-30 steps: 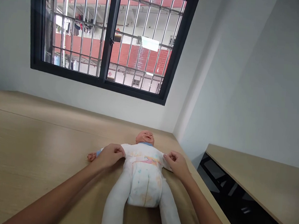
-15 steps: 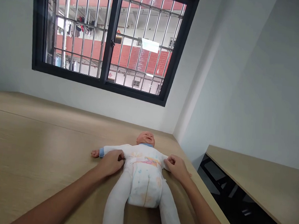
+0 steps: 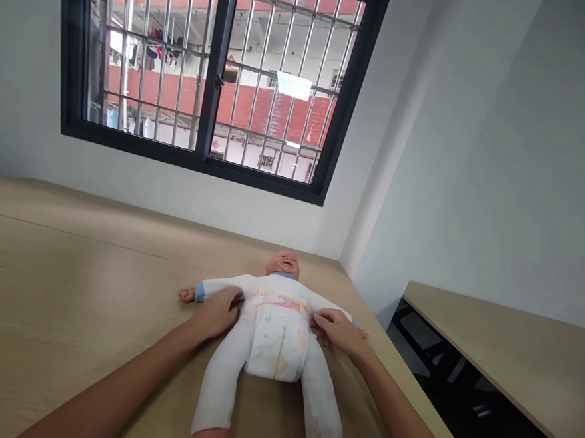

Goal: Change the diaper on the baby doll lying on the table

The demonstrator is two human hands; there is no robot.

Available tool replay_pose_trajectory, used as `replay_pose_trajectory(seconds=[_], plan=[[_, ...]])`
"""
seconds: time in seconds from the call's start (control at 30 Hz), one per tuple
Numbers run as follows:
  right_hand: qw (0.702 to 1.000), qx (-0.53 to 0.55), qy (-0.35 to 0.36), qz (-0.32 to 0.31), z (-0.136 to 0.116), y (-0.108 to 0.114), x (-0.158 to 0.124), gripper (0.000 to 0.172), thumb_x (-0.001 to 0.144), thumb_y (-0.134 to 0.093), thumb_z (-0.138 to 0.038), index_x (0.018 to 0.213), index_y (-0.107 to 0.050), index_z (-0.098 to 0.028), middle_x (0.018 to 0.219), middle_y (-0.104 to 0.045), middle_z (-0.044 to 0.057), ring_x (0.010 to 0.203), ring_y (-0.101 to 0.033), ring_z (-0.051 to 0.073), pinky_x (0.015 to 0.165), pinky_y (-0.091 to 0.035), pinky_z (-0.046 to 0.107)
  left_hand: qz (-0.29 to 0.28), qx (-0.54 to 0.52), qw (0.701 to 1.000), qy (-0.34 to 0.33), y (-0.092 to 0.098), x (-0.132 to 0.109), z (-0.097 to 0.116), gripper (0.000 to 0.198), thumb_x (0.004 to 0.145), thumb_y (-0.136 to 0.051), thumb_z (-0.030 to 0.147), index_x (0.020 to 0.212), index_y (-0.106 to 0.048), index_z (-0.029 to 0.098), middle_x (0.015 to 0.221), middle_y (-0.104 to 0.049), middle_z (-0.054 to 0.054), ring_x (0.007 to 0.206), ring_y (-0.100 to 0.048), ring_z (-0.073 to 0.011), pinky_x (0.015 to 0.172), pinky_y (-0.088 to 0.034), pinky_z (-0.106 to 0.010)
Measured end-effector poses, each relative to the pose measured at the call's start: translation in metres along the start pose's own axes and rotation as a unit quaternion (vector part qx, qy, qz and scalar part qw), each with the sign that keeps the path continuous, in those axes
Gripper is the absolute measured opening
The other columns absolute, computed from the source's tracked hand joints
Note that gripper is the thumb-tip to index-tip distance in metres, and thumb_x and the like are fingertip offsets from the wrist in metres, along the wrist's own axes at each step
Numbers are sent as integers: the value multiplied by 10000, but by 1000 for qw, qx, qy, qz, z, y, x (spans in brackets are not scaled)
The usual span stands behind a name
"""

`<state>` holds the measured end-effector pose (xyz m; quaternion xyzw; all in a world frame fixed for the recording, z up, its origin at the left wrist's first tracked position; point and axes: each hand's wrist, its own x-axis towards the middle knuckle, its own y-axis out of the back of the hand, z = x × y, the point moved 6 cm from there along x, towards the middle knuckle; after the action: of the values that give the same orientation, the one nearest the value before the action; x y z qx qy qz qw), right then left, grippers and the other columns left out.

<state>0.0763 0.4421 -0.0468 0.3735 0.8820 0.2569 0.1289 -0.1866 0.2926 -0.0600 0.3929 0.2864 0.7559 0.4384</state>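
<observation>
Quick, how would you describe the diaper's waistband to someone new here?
Start at the barred window, then drop to the wooden table below it, where a baby doll in white lies on its back. Between the left hand and right hand, the doll wears a disposable diaper. Its waistband is the pink-printed strip along the top edge, above the diaper's pale speckles.

Daylight enters through the barred window point(image 3: 207, 73) at 12 o'clock; illumination is even, shadows are soft, and wide-angle distortion tilts lines near the edges.

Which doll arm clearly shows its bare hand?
The arm beside the person's left hand: its doll hand bare past a blue cuff; the other is mostly hidden.
</observation>
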Motion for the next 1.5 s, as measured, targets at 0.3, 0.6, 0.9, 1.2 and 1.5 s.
replay_pose_trajectory(seconds=[0.3, 0.6, 0.9, 1.2, 1.5], plan=[[978, 75, 54, -187, -13, 1, -21, 311, 739, -780, -366, 917, -656, -144, 825, -623, 15, 687, -546, 92, 594, -429, 207, -3, -2, 1000, -9, 5, -3, 8, 197, 820, -482, 139, 976, -602, 143, 985, -668, -90, 907, -596, -226, 810, -420, -317], [983, 39, 57, -170, -15, -3, -17, 224, 757, -730, -320, 845, -673, -121, 680, -582, 1, 596, -479, 79, 505, -292, 197, -3, -13, 1000, -24, 3, -4, 8, 177, 811, -501, 161, 954, -603, 143, 980, -660, -90, 901, -588, -226, 786, -417, -307], [978, 26, 77, -192, -20, 1, -24, 205, 827, -669, -333, 803, -623, -134, 663, -566, -5, 597, -496, 83, 534, -321, 207, -43, -172, 983, -56, 24, -5, 27, 125, 829, -535, 245, 864, -626, 166, 760, -594, -4, 708, -528, -139, 636, -384, -232], [976, 50, 80, -197, -24, -6, -24, 270, 828, -688, -392, 851, -600, -137, 648, -530, -21, 575, -492, 78, 508, -317, 198, -183, -238, 949, -95, 23, -13, 40, 444, 793, -698, 363, 1215, -648, 233, 877, -571, -7, 776, -511, -127, 667, -405, -204], [982, 81, 89, -143, -29, -16, -19, 325, 752, -750, -406, 798, -569, -140, 604, -461, -53, 531, -363, 53, 490, -250, 196, -42, -41, 970, -236, 23, -16, 85, 363, 819, -515, 97, 1076, -711, 261, 958, -581, -20, 819, -541, -137, 733, -405, -225]])
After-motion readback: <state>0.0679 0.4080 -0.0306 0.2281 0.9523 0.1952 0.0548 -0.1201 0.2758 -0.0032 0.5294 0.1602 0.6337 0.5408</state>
